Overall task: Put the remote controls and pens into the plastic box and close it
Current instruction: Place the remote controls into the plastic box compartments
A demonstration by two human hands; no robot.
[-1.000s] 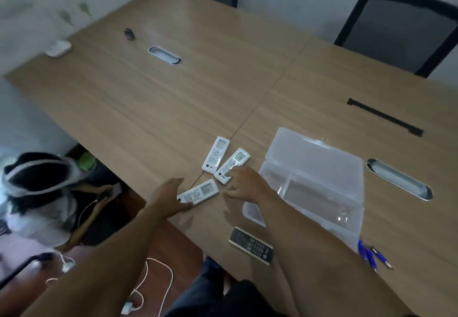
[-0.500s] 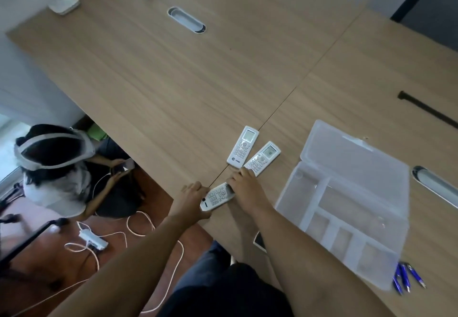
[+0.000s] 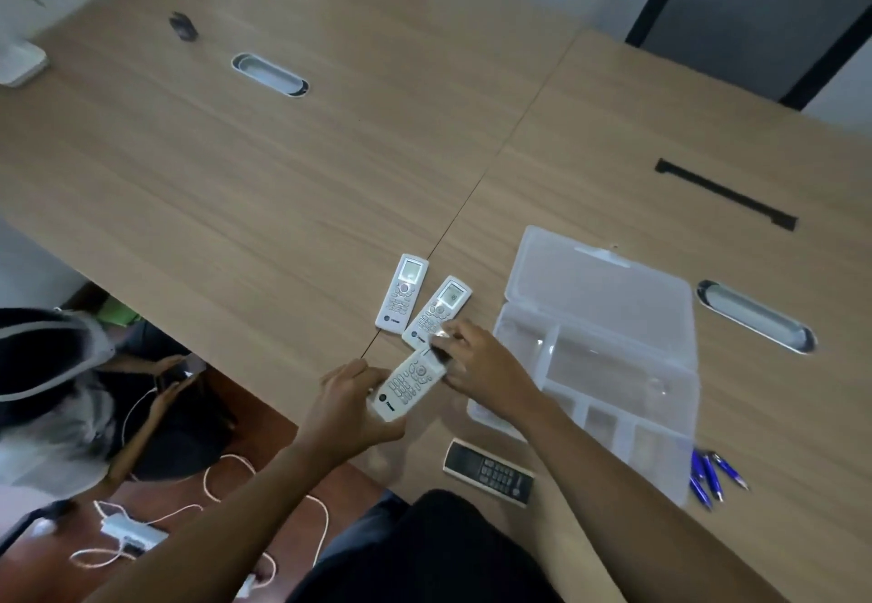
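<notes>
A white remote (image 3: 406, 383) is lifted off the wooden table near its front edge. My left hand (image 3: 349, 406) grips its lower end and my right hand (image 3: 481, 364) pinches its upper end. Two more white remotes (image 3: 402, 293) (image 3: 438, 310) lie flat just beyond. A black remote (image 3: 488, 472) lies near the table edge, below my right forearm. The clear plastic box (image 3: 608, 395) lies open to the right, its lid (image 3: 599, 286) folded back and its compartments holding nothing. Three blue pens (image 3: 710, 475) lie at its right corner.
Oval cable grommets (image 3: 270, 74) (image 3: 756, 317) and a black slot (image 3: 724, 193) are set in the table. A small dark object (image 3: 183, 27) and a white device (image 3: 19, 63) sit far left. A seated person (image 3: 61, 395) and cables (image 3: 141, 531) are on the floor. A black chair (image 3: 759, 12) stands behind.
The nearest white remote has been picked up off the table: my left hand closed around its lower end and my right hand took its top end. The camera view shifted.
</notes>
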